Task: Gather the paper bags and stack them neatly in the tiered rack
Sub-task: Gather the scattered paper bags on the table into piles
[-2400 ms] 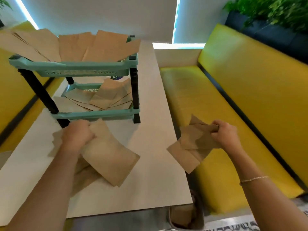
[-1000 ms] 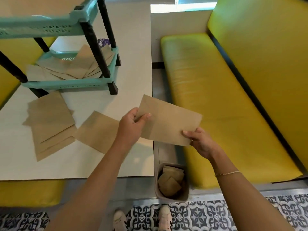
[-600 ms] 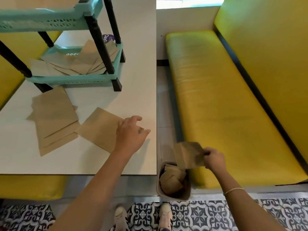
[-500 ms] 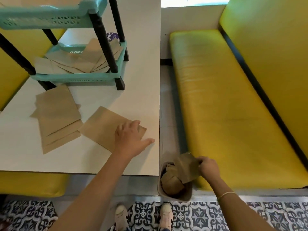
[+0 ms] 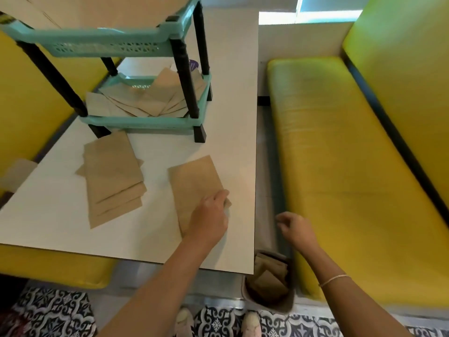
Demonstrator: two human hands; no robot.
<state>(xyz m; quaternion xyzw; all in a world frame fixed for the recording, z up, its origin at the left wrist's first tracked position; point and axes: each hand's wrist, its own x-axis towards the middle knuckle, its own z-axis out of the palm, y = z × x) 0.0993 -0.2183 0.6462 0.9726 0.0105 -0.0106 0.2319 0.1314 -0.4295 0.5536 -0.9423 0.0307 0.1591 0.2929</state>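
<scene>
Both tiers of the rack [image 5: 136,122] hold loose bags, while in front of it a small pile [image 5: 113,177] waits and the left hand [image 5: 210,218] grips a single bag [image 5: 194,183]; the right hand [image 5: 295,229] hangs empty, fingers loosely curled.

A white table [image 5: 233,98] fills the middle of the booth. A yellow padded bench [image 5: 345,166] runs along its right side, its tall backrest [image 5: 408,69] edged by a dark strip. Another yellow seat [image 5: 26,98] shows to the left. A bright window [image 5: 323,10] glows at the far end above a pale wall [image 5: 298,42]. Below, the floor [image 5: 56,312] has black-and-white patterned tiles.
</scene>
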